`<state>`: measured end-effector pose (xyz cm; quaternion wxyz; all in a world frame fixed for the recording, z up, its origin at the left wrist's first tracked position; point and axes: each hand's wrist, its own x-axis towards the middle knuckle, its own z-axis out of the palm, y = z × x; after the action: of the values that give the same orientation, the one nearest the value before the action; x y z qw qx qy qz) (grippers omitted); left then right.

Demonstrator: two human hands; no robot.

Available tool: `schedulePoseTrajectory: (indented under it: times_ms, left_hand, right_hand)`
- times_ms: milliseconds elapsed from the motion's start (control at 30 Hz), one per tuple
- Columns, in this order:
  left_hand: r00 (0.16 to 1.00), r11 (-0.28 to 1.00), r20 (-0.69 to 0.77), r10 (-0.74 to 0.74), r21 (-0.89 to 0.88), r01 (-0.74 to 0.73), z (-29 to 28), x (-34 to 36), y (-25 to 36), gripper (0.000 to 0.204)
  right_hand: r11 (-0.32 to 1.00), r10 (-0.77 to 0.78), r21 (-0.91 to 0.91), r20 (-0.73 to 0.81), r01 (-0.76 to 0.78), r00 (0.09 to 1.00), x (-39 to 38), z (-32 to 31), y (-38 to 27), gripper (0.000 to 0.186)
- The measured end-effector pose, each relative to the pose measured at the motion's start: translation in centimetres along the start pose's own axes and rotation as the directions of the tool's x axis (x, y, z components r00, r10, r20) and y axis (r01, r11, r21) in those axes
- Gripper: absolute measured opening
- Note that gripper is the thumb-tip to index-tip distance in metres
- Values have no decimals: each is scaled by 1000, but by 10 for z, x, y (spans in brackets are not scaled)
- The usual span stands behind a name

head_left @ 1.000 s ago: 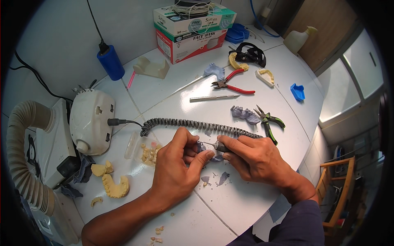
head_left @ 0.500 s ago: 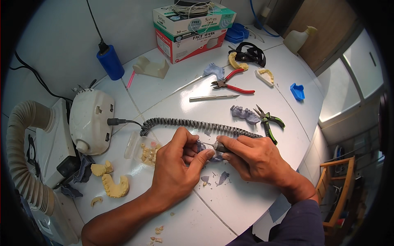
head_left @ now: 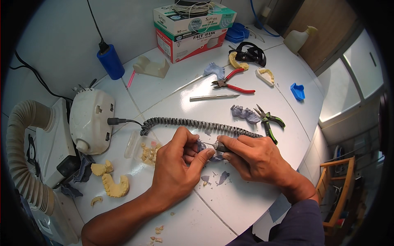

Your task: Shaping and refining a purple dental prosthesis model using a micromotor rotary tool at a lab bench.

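Note:
My left hand [head_left: 175, 165] is closed, pinching a small grey-purple dental putty piece [head_left: 200, 145] between thumb and fingers; much of it is hidden. In my right hand [head_left: 260, 159] is a rotary handpiece [head_left: 220, 146], gripped like a pen. Its thin metal bur points left and meets the putty piece, or nearly so. A coiled black cord [head_left: 193, 122] runs from behind the right hand to the white control unit [head_left: 91, 119] on the left. Below the hands lie putty shavings [head_left: 223, 178].
A clear box of cream artificial teeth [head_left: 148, 155] stands left of my left hand. Yellow plaster casts [head_left: 115, 186] lie farther left. Beyond the hands are green-handled pliers [head_left: 268, 123], another putty impression [head_left: 245, 114], a knife [head_left: 214, 98] and red-handled cutters [head_left: 232, 83]. Stacked boxes [head_left: 188, 45] stand behind.

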<state>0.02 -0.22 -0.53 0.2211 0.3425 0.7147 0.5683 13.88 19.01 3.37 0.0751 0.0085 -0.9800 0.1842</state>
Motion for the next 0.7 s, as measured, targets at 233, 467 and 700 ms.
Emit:
schedulePoseTrajectory:
  times_ms: [233, 467, 700]
  left_hand:
    - [1000, 1000, -1, -20, -14, 19, 1, 0, 1, 33]
    - [1000, 1000, 1, -7, -5, 7, 0, 0, 0, 33]
    - [1000, 1000, 6, -15, -4, 15, 0, 1, 1, 32]
  right_hand:
    - [1000, 5, -9, 1, -5, 1000, -1, 0, 0, 41]
    - [1000, 12, -3, 3, -12, 1000, 0, 0, 0, 42]
    - [1000, 1, -14, 6, -1, 1000, -1, 0, 1, 43]
